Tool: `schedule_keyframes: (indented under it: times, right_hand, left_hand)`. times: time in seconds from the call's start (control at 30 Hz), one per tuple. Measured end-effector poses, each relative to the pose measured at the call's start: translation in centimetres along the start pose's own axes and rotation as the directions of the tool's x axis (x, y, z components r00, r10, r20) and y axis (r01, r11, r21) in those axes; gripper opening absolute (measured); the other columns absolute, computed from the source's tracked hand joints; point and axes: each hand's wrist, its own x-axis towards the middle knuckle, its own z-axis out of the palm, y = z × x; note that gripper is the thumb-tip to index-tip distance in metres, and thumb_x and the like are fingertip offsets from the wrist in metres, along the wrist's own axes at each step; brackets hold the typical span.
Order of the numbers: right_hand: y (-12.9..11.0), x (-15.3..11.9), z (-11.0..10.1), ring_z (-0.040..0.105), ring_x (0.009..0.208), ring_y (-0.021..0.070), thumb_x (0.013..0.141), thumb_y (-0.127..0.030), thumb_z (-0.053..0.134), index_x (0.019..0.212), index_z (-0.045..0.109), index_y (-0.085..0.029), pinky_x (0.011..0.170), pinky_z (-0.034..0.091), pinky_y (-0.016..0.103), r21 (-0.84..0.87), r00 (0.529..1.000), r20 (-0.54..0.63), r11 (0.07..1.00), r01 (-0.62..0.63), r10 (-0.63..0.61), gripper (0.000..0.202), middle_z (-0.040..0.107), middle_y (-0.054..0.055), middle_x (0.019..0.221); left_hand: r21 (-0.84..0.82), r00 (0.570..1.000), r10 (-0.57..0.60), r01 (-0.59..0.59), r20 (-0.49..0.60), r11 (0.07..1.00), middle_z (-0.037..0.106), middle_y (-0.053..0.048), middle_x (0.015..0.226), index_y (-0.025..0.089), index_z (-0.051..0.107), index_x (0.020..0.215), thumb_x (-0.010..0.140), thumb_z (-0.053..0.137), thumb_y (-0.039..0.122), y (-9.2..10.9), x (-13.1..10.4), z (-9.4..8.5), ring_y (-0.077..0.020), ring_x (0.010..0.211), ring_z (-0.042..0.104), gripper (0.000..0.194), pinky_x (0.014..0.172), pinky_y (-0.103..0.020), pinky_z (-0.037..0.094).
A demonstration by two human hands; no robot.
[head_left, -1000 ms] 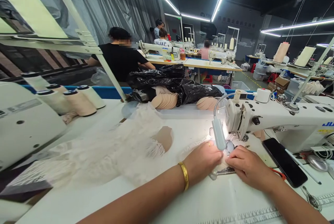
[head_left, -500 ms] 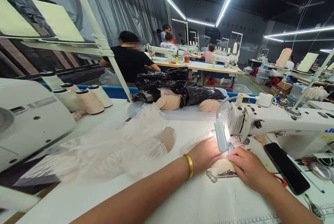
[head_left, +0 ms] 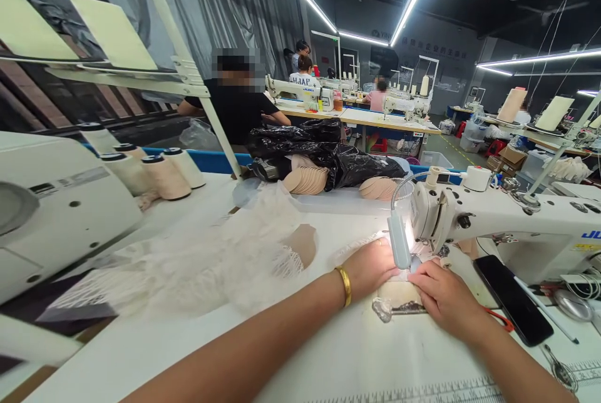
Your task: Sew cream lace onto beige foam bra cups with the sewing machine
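My left hand [head_left: 370, 268], with a gold bangle at the wrist, presses white lace fabric [head_left: 350, 251] beside the needle area of a white sewing machine [head_left: 493, 206]. Its fingertips are partly hidden behind a grey clip-on lamp [head_left: 399, 240], but the fingers look closed on the cloth. From the other side, my right hand [head_left: 441, 293] pinches the fabric's near edge with thumb and fingers together. Just in front of both hands, a cream pad with clear tape [head_left: 397, 293] lies on the machine bed. The needle itself cannot be made out.
Sheer white fringed fabric [head_left: 206, 265] spreads over the table to the left. Thread cones [head_left: 164, 176] stand behind it. Beige oval pads [head_left: 306, 181] and black plastic bags [head_left: 361, 165] lie at the back. A phone [head_left: 514, 300] rests on the right. Co-workers sit beyond.
Both hands stay at the machine, having shifted only slightly with the fabric. More of the cream pad shows between them. The camera view has turned a little.
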Motion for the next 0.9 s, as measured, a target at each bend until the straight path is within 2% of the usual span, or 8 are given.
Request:
schedule_keyframes:
  times: [0.23,0.33,0.5,0.57,0.63,0.7,0.8,0.9]
  right_hand:
    - [0.4,-0.4,0.3,0.06,0.087,0.0236,0.097,-0.008,0.045,0.113,0.065,-0.025,0.076,0.05,0.037,0.087,0.999,-0.032,0.996,0.001,0.002,0.03,0.067,0.007,0.097]
    - [-0.2,-0.4,0.4,0.061,0.087,0.0237,0.102,-0.021,0.047,0.111,0.065,-0.025,0.078,0.049,0.039,0.279,0.989,-0.023,0.95,-0.137,0.149,0.02,0.068,0.006,0.096]
    - [-3.9,0.8,0.1,0.055,0.067,0.0163,0.097,-0.048,0.063,0.13,0.049,-0.026,0.061,0.043,0.027,0.818,0.872,0.248,0.391,-0.422,0.423,0.042,0.061,-0.004,0.078]
    - [-5.9,1.0,0.3,0.05,0.062,0.0138,0.09,-0.05,0.071,0.128,0.049,-0.026,0.059,0.041,0.025,0.89,0.847,0.258,0.225,-0.396,0.465,0.05,0.056,-0.007,0.072]
    - [-7.7,0.3,0.9,0.049,0.062,0.0136,0.087,-0.051,0.075,0.128,0.052,-0.027,0.059,0.043,0.025,0.922,0.829,0.193,0.191,-0.336,0.525,0.053,0.053,-0.007,0.072]
    - [-9.4,-1.1,2.0,0.052,0.066,0.0156,0.086,-0.053,0.076,0.128,0.057,-0.027,0.062,0.047,0.027,0.924,0.808,0.113,0.238,-0.299,0.578,0.052,0.054,-0.005,0.076]
    - [-11.0,-3.5,3.2,0.059,0.072,0.0194,0.089,-0.056,0.072,0.124,0.066,-0.028,0.067,0.052,0.031,0.878,0.821,0.084,0.347,-0.329,0.564,0.045,0.062,0.001,0.085]
    - [-11.2,-4.4,2.7,0.066,0.107,0.028,0.093,-0.059,0.066,0.131,0.068,-0.031,0.095,0.055,0.041,0.83,0.868,0.066,0.455,-0.322,0.493,0.047,0.071,0.008,0.12]
  left_hand:
    - [-0.073,0.997,-0.073,0.072,-0.006,0.995,0.068,-0.003,0.086,0.02,0.063,0.085,0.1,0.052,0.026,0.4,1.7,-0.1,-0.017,0.073,0.058,0.02,0.07,-0.028,0.049]
    - [-0.082,0.998,-0.068,0.068,0.009,0.994,0.067,-0.003,0.081,0.019,0.062,0.082,0.095,0.058,0.024,0.5,1.2,-0.9,-0.0189,0.075,0.059,0.015,0.073,-0.029,0.05]
    - [-0.266,0.995,-0.085,0.069,-0.049,0.962,0.071,-0.009,0.116,0.022,0.066,0.113,0.098,0.051,0.021,5.1,-5.3,-1.2,-0.0234,0.109,0.062,0.021,0.101,-0.039,0.049]
    - [-0.606,0.958,-0.28,0.262,0.068,0.751,0.071,-0.009,0.114,0.023,0.067,0.115,0.091,0.069,0.038,7.8,-8.0,0.0,-0.0241,0.103,0.064,0.029,0.095,-0.038,0.052]
    - [-0.857,0.839,-0.406,0.471,0.363,0.208,0.073,-0.009,0.099,0.02,0.068,0.109,0.086,0.073,0.059,9.8,-9.4,1.4,-0.0232,0.087,0.069,0.046,0.078,-0.035,0.057]
    - [-0.927,0.722,-0.586,0.335,0.368,-0.168,0.073,-0.012,0.101,0.016,0.069,0.104,0.077,0.079,0.067,10.8,-9.5,2.0,-0.0255,0.093,0.07,0.058,0.084,-0.036,0.057]
    - [-0.966,0.605,-0.76,0.064,0.237,-0.25,0.074,-0.012,0.104,0.016,0.072,0.101,0.074,0.087,0.054,10.9,-8.5,1.3,-0.0278,0.103,0.07,0.049,0.096,-0.039,0.054]
    - [-0.964,0.626,-0.742,0.064,0.241,-0.259,0.075,-0.008,0.1,0.018,0.073,0.104,0.067,0.094,0.044,11.1,-8.1,0.1,-0.0266,0.097,0.07,0.049,0.087,-0.035,0.055]
